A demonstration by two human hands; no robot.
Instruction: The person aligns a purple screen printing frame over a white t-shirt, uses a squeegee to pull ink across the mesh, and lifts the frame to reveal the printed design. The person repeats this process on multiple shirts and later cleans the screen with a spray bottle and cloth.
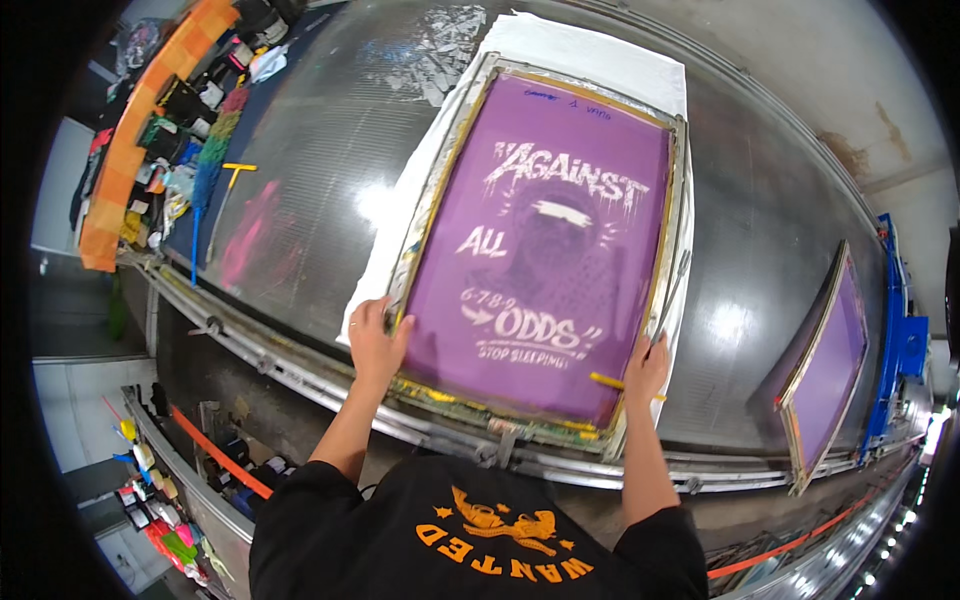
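On the worktop (295, 225), toward its left end, lies a yellow-headed tool (238, 167). Our left hand (375, 345), thumb slightly spread, touches the left side of the purple screen (550, 262), laid over white sheeting (610, 55) at the near edge. Our right hand (647, 370) curls its fingers at the screen's right side. We cannot tell either grip. Farther right sits another framed screen (830, 350).

Purple, smooth-looking mesh panel (430, 300) is showing matt; its rectangular, metal-looking frame (437, 196) is displaying rough paint crusts. White creased sheet (590, 50), cloth or paper unclear, is appearing matt. Dark grey bench (740, 240) is reflecting glossily. Black cloth T-shirt (390, 530) is looking matt.
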